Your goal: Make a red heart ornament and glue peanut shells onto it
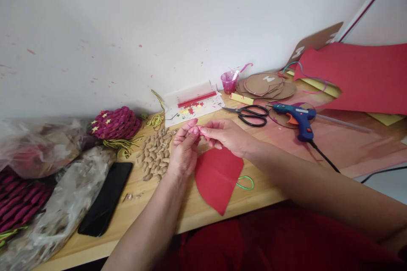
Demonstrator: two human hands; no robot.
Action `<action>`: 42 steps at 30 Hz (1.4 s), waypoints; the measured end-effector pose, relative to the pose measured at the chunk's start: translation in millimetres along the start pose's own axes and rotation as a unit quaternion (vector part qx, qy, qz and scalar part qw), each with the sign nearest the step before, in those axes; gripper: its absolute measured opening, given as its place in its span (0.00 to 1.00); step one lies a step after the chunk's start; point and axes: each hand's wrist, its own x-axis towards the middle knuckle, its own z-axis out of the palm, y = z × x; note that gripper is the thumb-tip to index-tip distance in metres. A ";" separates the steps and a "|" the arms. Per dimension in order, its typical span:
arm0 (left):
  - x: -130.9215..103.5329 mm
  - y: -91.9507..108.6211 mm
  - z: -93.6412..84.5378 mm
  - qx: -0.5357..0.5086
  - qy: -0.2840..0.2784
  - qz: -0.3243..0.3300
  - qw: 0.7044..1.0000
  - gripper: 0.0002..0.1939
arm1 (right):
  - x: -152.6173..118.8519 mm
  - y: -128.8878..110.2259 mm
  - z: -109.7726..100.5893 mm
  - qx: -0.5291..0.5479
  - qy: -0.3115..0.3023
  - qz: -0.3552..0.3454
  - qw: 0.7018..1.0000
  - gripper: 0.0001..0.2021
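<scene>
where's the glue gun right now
In the head view, the blue glue gun lies on the right side of the table, just right of the black-handled scissors and below the large red sheet.

A white wall [178, 21] rises at the far side, its lower half flecked with pink and red spots, in soft, even light. Against it stands a pale wooden table [190, 223] with visible grain. At the far right, a dark red strip [370, 3] slants up across more pale surface.
</scene>
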 end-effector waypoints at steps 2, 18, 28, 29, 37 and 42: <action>-0.5 1.1 0.4 -0.004 -0.004 -0.005 1.000 0.20 | -0.1 -1.4 -0.5 0.041 -0.010 0.017 0.999 0.11; -0.1 4.2 1.6 0.001 -0.019 0.017 1.000 0.18 | -0.3 -6.8 -4.4 0.069 -0.062 0.023 0.995 0.12; -0.4 -0.2 -1.2 -0.013 -0.022 0.019 1.000 0.17 | 1.4 -4.1 -4.6 0.150 -0.067 0.070 0.984 0.08; -0.6 0.0 -0.7 -0.017 -0.022 0.018 0.999 0.17 | 1.4 -3.9 -4.4 0.153 -0.065 0.071 0.983 0.08; 0.9 3.0 0.5 -0.034 -0.029 0.032 0.998 0.18 | 0.6 -3.9 -4.7 0.149 -0.086 0.059 0.983 0.10; 2.0 4.4 0.3 -0.023 -0.045 0.053 0.997 0.17 | 0.4 -6.6 -6.3 0.134 -0.092 0.058 0.985 0.12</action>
